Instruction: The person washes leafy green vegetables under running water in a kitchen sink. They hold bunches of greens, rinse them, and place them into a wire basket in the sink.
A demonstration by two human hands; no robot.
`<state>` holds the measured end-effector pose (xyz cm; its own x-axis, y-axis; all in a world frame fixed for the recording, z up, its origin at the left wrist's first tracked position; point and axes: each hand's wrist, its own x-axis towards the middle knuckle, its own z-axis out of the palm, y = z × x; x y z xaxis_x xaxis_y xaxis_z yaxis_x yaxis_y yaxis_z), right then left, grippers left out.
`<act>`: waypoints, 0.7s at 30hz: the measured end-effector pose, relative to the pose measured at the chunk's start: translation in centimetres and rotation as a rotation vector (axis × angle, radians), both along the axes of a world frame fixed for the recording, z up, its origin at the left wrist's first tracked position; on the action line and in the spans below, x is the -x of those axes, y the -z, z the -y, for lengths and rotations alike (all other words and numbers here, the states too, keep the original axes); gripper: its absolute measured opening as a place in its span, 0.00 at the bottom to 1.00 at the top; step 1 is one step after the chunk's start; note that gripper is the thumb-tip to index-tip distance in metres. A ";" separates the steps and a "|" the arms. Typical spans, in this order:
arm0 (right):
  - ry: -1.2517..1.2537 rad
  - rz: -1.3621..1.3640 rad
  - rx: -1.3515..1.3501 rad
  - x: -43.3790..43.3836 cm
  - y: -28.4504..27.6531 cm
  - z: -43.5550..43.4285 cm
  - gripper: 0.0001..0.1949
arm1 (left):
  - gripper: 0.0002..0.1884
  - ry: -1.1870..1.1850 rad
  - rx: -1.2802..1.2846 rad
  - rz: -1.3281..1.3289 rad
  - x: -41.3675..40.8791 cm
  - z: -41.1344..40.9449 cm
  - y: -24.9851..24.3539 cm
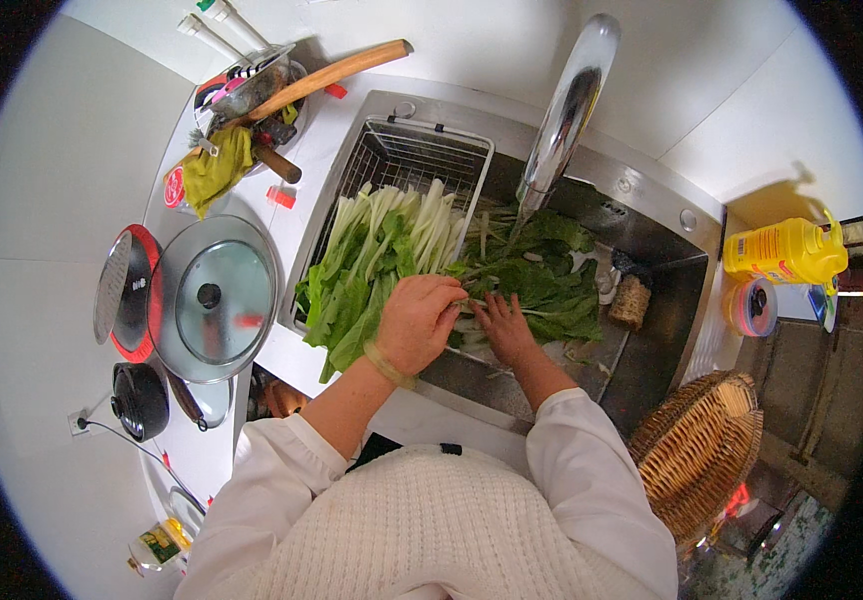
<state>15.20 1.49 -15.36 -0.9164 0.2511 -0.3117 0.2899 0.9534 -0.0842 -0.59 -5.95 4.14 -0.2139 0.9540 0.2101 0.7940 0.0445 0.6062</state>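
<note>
My left hand (pixel 418 324), with a pale bangle at the wrist, is at the front edge of the sink basin (pixel 649 360). Its fingertips are pinched on a thin pale stem (pixel 467 301). Close beside it, my right hand (pixel 505 328) is spread flat over dark leafy greens (pixel 544 289) lying in the basin. A bundle of leafy greens with white stalks (pixel 386 240) rests in the wire drain basket (pixel 469 142) to the left, its leaves hanging over the front rim. The parts of the greens under my fingers are hidden.
A chrome faucet (pixel 566 112) arches over the basin. A brown scrubber (pixel 630 301) lies at the basin's right. A glass lid (pixel 214 300) and a basin of utensils (pixel 259 82) stand on the left. On the right are a yellow pump bottle (pixel 780 251) and a wicker basket (pixel 701 450).
</note>
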 end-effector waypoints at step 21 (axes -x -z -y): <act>-0.076 0.054 0.039 0.8 0.7 0.2 0.28 | 0.10 -0.008 0.026 -0.017 0.1 0.5 0.0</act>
